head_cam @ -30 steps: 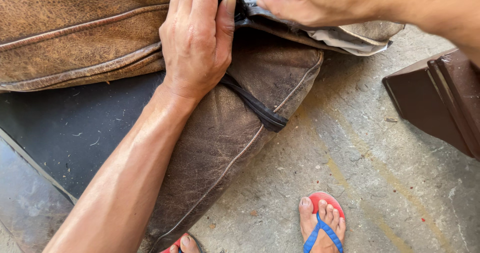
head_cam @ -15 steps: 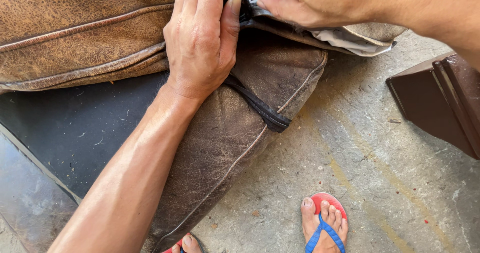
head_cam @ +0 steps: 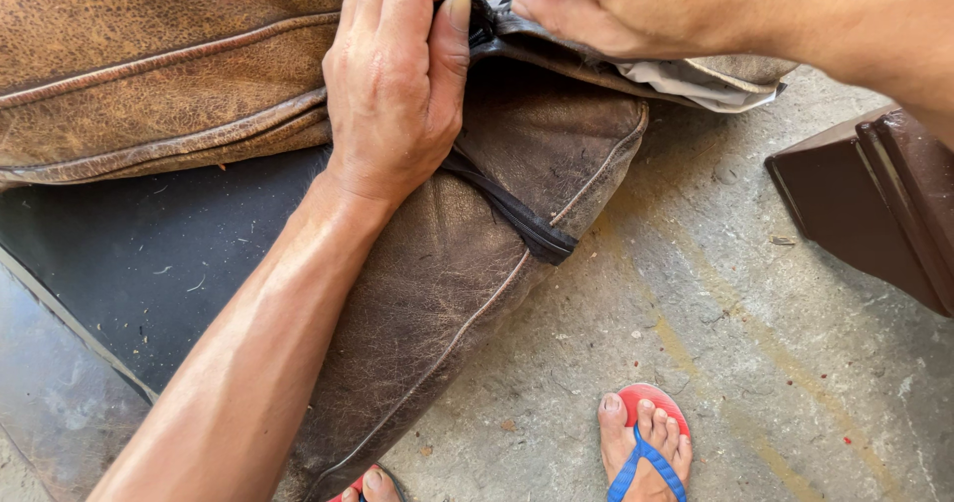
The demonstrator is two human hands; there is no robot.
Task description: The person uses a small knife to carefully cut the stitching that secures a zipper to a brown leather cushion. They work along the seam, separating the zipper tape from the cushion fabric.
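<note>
- The worn brown leather cushion [head_cam: 477, 263] lies slanted across the middle of the view, one corner hanging past the dark platform [head_cam: 149, 253] over the concrete floor [head_cam: 755, 363]; a second, larger brown cushion [head_cam: 149, 75] sits above it to the left.
- A black zipper strip [head_cam: 512, 214] runs along the cushion's edge, and at the top the cover gapes, showing pale lining [head_cam: 686, 77].
- The left hand [head_cam: 397, 84] lies on the cushion, fingers curled together and clamped on the dark edge of the cover at the opening, thumb pressed alongside.
- The right hand [head_cam: 636, 10] comes in from the upper right, fingers closed on the same dark edge just beside the left thumb (its fingertips are partly hidden, so the exact pinch cannot be told).
- Right of the cushion the floor lies open as far as a dark brown wooden piece [head_cam: 874, 214] at the frame's edge.
- Below, a foot in a red and blue flip-flop [head_cam: 646, 442] stands on the stained, gritty concrete; another toe peeks out by the cushion's lower end.
</note>
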